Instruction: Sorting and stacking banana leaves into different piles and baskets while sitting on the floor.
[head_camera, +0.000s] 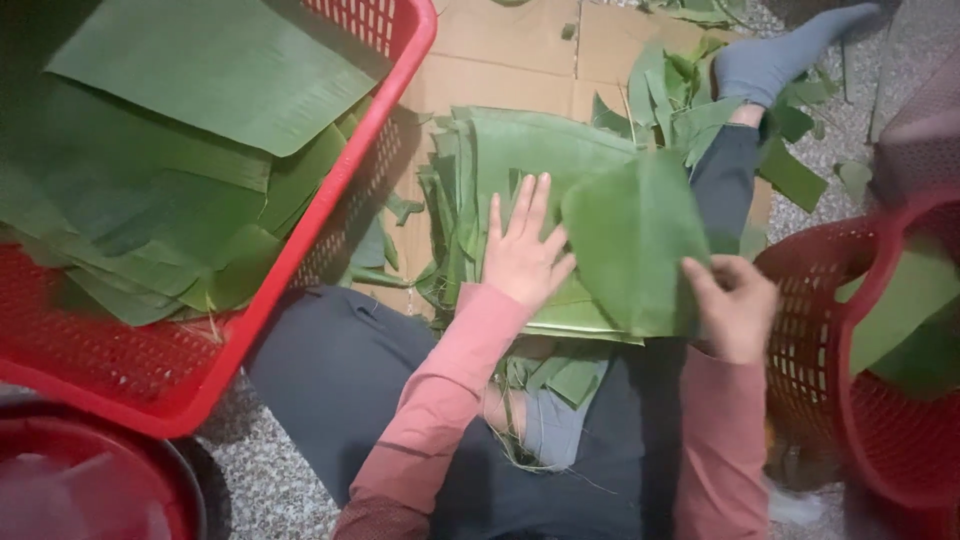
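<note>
Left hand (522, 255) pressing flat, fingers spread, on stack of cut banana leaves (520, 160) over cardboard (510, 45), right hand (735, 305) pinching edge of top leaf piece (635, 245), red basket (330, 200) sitting alongside.

Two red plastic baskets are in view, a large one (300, 240) on the left full of banana leaves and a round one (850, 330) on the right. One stack of cut leaves (520, 150) lies on one cardboard sheet (500, 50). One red tub (90, 480) sits at the bottom left. Two hands show, the left (522, 255) and the right (738, 305).
</note>
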